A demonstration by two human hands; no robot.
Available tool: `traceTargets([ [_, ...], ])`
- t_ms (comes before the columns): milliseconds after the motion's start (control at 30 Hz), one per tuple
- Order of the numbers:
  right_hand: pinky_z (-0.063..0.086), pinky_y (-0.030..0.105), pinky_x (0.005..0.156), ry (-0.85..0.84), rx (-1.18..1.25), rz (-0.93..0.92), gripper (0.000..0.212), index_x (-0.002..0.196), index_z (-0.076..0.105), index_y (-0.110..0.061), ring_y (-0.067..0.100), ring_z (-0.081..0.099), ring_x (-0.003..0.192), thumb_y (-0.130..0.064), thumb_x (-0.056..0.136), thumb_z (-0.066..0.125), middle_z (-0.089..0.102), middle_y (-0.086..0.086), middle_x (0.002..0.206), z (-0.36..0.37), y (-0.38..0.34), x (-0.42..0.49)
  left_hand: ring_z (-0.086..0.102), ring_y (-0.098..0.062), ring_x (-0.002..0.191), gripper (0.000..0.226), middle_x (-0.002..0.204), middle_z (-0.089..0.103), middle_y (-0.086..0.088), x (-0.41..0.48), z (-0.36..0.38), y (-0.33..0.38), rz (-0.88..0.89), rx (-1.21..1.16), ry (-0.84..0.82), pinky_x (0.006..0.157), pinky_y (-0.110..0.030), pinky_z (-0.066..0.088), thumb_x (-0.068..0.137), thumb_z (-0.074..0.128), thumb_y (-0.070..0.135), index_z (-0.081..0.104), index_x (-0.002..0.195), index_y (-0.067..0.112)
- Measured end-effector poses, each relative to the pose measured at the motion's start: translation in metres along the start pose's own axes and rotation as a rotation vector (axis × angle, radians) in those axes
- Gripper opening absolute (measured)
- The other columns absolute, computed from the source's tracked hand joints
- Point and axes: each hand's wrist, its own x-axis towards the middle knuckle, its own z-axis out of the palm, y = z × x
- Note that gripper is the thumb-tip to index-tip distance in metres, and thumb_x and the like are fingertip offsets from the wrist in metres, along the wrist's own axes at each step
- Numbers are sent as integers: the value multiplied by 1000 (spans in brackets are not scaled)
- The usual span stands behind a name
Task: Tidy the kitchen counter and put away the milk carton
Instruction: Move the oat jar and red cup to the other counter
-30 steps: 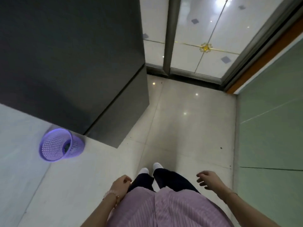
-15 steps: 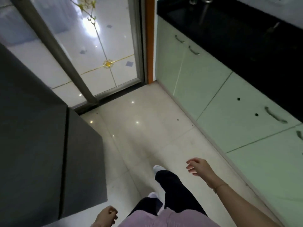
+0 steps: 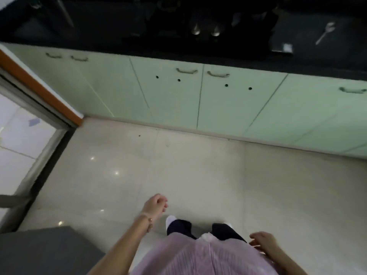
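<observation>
Facing a black kitchen counter (image 3: pixel 103 26) that runs along the top of the head view; pale green cabinet doors (image 3: pixel 168 102) below it, each with a curved handle (image 3: pixel 186 71). Surface very dark and blurred; a pale spoon (image 3: pixel 325 32) lies at its right end, bowl away from the person; two rounded shiny objects (image 3: pixel 204 31) near the middle, identity not readable. Milk carton: cannot be picked out among the dark shapes on the counter; neither hand has it.

Left hand (image 3: pixel 155 204) out in front over the glossy floor tiles (image 3: pixel 198 171), fingers loosely curled, nothing in them; bracelet (image 3: pixel 149 222) at the wrist. Right hand (image 3: pixel 263 242) low at the person's side, just beside the pink striped shirt (image 3: pixel 198 259), fingers relaxed and slightly spread, holding nothing. Both hands well apart from the counter.

Dark trousers and a white shoe (image 3: pixel 170 219) below the shirt hem, toes toward the cabinets. Orange-edged door frame (image 3: pixel 39 88) at left; grey block (image 3: pixel 39 253) in the lower left corner, near the left forearm.
</observation>
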Motion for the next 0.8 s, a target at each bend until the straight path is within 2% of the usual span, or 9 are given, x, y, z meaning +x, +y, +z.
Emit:
traceTargets([
  [67, 35, 28, 53, 52, 85, 47, 26, 59, 61, -1, 24, 50, 53, 3, 84, 56, 58, 11, 44, -25, 27, 0, 49, -11, 58, 23, 69, 57, -1, 7, 30, 26, 33, 77, -51, 48, -13, 39, 91, 40, 5, 53, 74, 15],
  [200, 40, 29, 65, 130, 173, 102, 35, 44, 62, -14, 25, 57, 71, 0, 76, 63, 63, 2, 55, -78, 69, 4, 50, -11, 58, 24, 73, 58, -3, 14, 105, 66, 40, 266, -166, 52, -19, 38, 91, 39, 8, 53, 74, 18],
  [233, 41, 26, 61, 138, 193, 111, 28, 46, 63, -13, 23, 58, 72, -7, 73, 63, 63, 0, 54, -92, 74, 2, 51, -11, 59, 24, 73, 58, -2, 15, 125, 74, 41, 314, -205, 52, -20, 38, 92, 39, 10, 53, 74, 18],
  [300, 41, 19, 47, 151, 246, 102, 14, 60, 65, -6, 20, 57, 60, -15, 70, 61, 60, 0, 52, -116, 80, -2, 52, -12, 60, 22, 74, 59, -1, 17, 162, 89, 35, 401, -275, 52, -20, 39, 92, 39, 13, 54, 77, 16],
  [367, 35, 15, 40, 151, 325, 135, 12, 77, 63, -2, 17, 54, 47, -7, 85, 55, 59, 5, 55, -139, 81, 1, 54, -13, 61, 20, 73, 59, -1, 23, 189, 101, 38, 467, -305, 52, -20, 40, 92, 40, 11, 55, 79, 14],
  [500, 38, 23, 56, 174, 450, 99, 17, 85, 63, -8, 18, 55, 60, -8, 90, 46, 63, 8, 72, -189, 64, 16, 54, -19, 57, 18, 72, 61, -8, 43, 220, 120, 21, 545, -310, 52, -23, 39, 91, 41, 7, 58, 86, 8],
  [633, 41, 25, 59, 224, 552, 16, 20, 86, 62, -10, 18, 56, 66, -8, 91, 43, 64, 7, 76, -247, 24, 40, 45, -14, 45, 23, 62, 58, -5, 64, 243, 149, 16, 659, -288, 42, -17, 29, 91, 44, 6, 58, 73, 11],
  [733, 44, 25, 61, 249, 618, -14, 22, 87, 64, -12, 20, 59, 70, -8, 90, 42, 66, 8, 79, -287, 1, 67, 47, -15, 49, 31, 57, 57, -5, 90, 271, 179, 19, 730, -299, 49, -19, 33, 89, 48, 2, 58, 62, 13],
  [800, 44, 25, 61, 257, 645, -3, 23, 87, 64, -12, 20, 59, 69, -7, 90, 42, 65, 8, 78, -314, -11, 85, 57, -19, 64, 33, 69, 66, -15, 106, 297, 210, 16, 766, -332, 60, -22, 37, 88, 53, 7, 57, 57, 18],
])
